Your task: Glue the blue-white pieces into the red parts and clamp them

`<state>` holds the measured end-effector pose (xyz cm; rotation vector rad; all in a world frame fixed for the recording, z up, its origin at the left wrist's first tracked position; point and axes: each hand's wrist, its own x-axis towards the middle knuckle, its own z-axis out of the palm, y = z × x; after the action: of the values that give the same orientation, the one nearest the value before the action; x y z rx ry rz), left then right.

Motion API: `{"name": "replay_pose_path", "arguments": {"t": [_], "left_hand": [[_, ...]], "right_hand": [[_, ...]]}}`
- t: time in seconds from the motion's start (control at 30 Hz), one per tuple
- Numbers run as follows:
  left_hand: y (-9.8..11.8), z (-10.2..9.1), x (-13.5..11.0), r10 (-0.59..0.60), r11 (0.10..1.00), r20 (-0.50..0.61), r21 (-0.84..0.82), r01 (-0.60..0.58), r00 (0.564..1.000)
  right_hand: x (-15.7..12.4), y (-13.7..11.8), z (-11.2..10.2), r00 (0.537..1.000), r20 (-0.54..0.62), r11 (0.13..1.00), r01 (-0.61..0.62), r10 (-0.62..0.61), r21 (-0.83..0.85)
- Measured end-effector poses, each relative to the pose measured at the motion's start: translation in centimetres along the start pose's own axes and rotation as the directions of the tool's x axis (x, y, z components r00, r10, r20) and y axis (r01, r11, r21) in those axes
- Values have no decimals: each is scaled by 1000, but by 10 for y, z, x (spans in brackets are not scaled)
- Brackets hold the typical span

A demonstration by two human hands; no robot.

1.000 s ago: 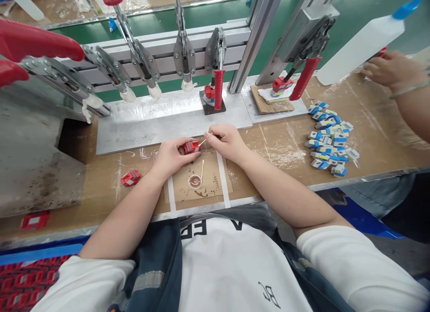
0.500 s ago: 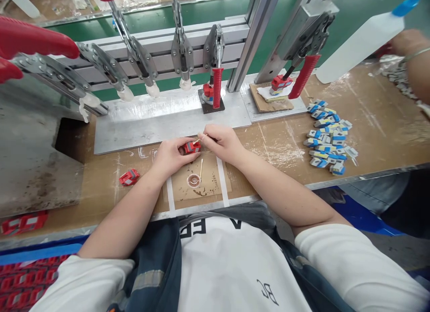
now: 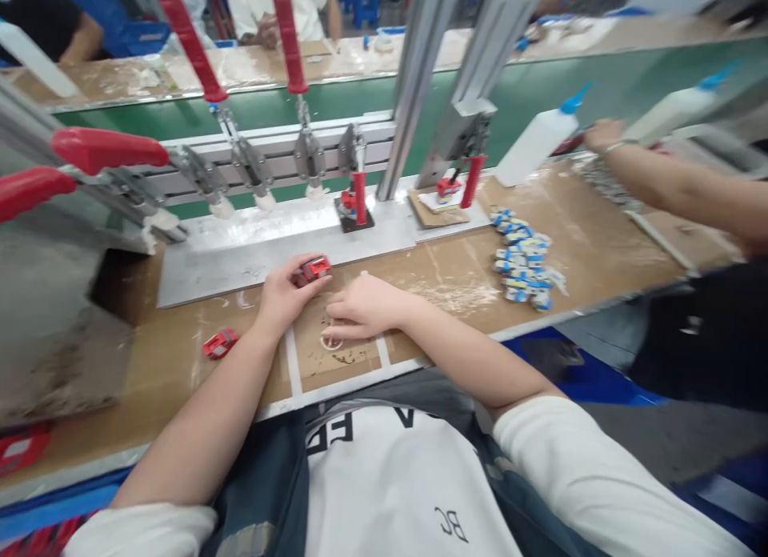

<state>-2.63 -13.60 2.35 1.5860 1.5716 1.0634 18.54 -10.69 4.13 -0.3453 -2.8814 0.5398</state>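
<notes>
My left hand [image 3: 285,293] is closed on a small red toy part [image 3: 313,269], lifted just above the metal plate's front edge. My right hand [image 3: 358,309] rests low on the cardboard mat [image 3: 312,361], fingers curled over the small glue ring [image 3: 329,343]; whether it still holds the thin stick is hidden. A second red toy part [image 3: 219,342] lies on the bench to the left of my left arm.
A row of red-handled toggle clamps [image 3: 252,165] stands behind the metal plate [image 3: 240,253], one pressing a red part [image 3: 350,201]. A heap of blue parts [image 3: 521,257] lies to the right. A co-worker's arm [image 3: 666,185] reaches by white squeeze bottles [image 3: 537,137].
The view tilted up and pulled back. My right hand dropped from the red part down onto the mat by the glue ring. My left hand kept the red part, moving it slightly away.
</notes>
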Motion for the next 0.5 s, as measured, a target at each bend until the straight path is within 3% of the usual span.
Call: {"name": "replay_pose_path", "arguments": {"t": [0.07, 0.13, 0.17, 0.23, 0.3, 0.33, 0.4, 0.5], "left_hand": [[2, -1, 0, -3, 1000, -35, 11, 4, 999], [3, 0, 0, -31, 999, -76, 8, 32, 997], [3, 0, 0, -48, 999, -92, -3, 47, 995], [5, 3, 0, -74, 996, -102, -52, 69, 992], [7, 5, -1, -85, 988, -98, -140, 70, 992], [9, 7, -2, -87, 979, -98, -191, 67, 991], [12, 9, -2, -90, 958, -111, -282, 55, 990], [14, 10, -3, -77, 938, -138, -346, 24, 987]], "right_hand": [[-13, -1, -7, 988, -97, 989, -130, 123, -75], [-43, 3, -15, 908, -274, 933, -350, 318, -79], [-64, 4, -19, 820, -374, 872, -487, 433, -58], [-116, 6, -27, 562, -541, 672, -741, 626, 7], [-171, 4, -33, 302, -619, 424, -904, 725, 55], [-196, 2, -36, 198, -618, 299, -952, 761, 64], [-233, -4, -37, 36, -574, 82, -995, 818, 54], [-256, -12, -31, -98, -488, -92, -995, 867, 36]]}}
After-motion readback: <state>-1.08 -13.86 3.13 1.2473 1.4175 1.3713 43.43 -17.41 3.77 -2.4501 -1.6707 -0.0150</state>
